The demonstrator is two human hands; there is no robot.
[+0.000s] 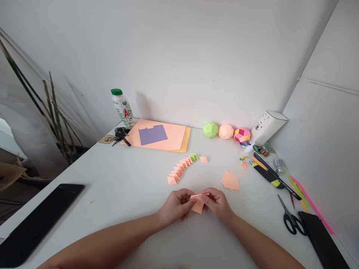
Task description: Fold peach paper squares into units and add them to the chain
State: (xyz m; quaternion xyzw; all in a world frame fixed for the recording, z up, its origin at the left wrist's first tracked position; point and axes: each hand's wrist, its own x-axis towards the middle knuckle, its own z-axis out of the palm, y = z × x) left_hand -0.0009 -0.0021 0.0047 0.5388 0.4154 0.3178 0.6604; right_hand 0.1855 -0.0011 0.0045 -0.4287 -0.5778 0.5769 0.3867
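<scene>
My left hand (176,206) and my right hand (218,203) meet low on the white table (117,179), both pinching one small peach paper piece (198,204) between them, fingers curled on its folded edges. Just beyond the hands a curved row of folded peach units (179,170) ends in a green unit (193,157). A single small peach square (203,159) lies beside that row. A loose pile of peach paper squares (230,181) rests to the right of my hands.
Peach and yellow sheets with a purple piece (153,135) lie at the back, beside a green-capped bottle (122,108) and keys (120,134). Three paper balls (226,131), a white box (267,127), pens (273,175), scissors (290,218) and a dark phone (322,239) crowd the right. A black tablet (36,220) lies left.
</scene>
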